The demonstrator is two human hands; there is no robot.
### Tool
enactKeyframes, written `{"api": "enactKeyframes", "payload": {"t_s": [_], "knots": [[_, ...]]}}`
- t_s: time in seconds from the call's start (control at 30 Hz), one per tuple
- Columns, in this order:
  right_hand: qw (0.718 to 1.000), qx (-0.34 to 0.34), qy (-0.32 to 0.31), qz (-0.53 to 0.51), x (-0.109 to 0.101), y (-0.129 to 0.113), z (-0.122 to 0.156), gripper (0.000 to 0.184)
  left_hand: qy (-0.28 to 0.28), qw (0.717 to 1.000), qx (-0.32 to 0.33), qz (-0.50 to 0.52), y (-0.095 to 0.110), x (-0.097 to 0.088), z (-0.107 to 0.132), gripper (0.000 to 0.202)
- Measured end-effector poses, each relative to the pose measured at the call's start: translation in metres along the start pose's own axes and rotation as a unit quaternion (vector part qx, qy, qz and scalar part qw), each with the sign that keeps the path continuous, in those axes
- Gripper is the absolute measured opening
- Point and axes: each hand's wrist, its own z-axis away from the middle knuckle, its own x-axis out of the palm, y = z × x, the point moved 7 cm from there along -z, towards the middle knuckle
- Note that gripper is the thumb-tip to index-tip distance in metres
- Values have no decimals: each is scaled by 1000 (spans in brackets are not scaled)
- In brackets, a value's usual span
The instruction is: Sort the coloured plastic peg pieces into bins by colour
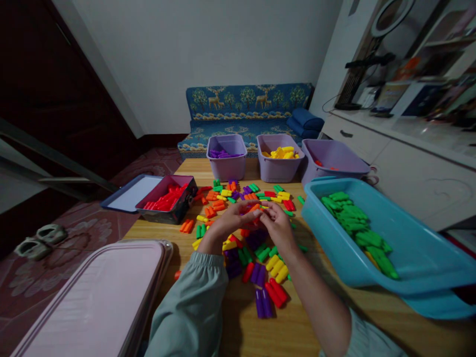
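My left hand (235, 218) and my right hand (277, 223) meet over the pile at the table's middle. Both have bent fingers closed around orange plastic tube pieces (255, 208), partly hidden by the fingers; how many is unclear. Below and around them lie small round-ended plastic pieces, many in side-by-side pairs: yellow (277, 267), red (275, 292), purple (264, 303), green (263, 254) and orange (187, 226).
Purple bins hold purple (223, 154), yellow (281, 152) and a few red pieces (319, 162). A blue tub (420, 238) with green pieces stands right. Left are an open box (167, 216) of red pieces and a pink lid (107, 292). Behind is a sofa (249, 101).
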Motion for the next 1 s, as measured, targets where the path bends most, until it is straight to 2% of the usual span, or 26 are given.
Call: {"api": "enactKeyframes", "payload": {"t_s": [0.13, 0.2, 0.6, 0.77, 0.87, 1.0], "knots": [[999, 16, 37, -19, -7, -1, 0, 39, -40, 999, 2, -29, -2, 2, -1, 68], [999, 15, 48, -20, -9, -3, 0, 37, -43, 998, 6, -40, -3, 1, -2, 65], [995, 82, -19, -55, 4, 0, 5, 48, 4, 999, -11, -47, -3, -7, -2, 72], [991, 124, -23, -40, 4, 2, 8, 50, 15, 998, -9, -58, -3, -10, -3, 74], [985, 155, -29, -65, 4, 7, 8, 49, 26, 998, 2, -59, 0, -10, -2, 75], [983, 154, -31, -98, 4, 7, 8, 50, 19, 998, 21, -60, 4, -9, -2, 78]]}}
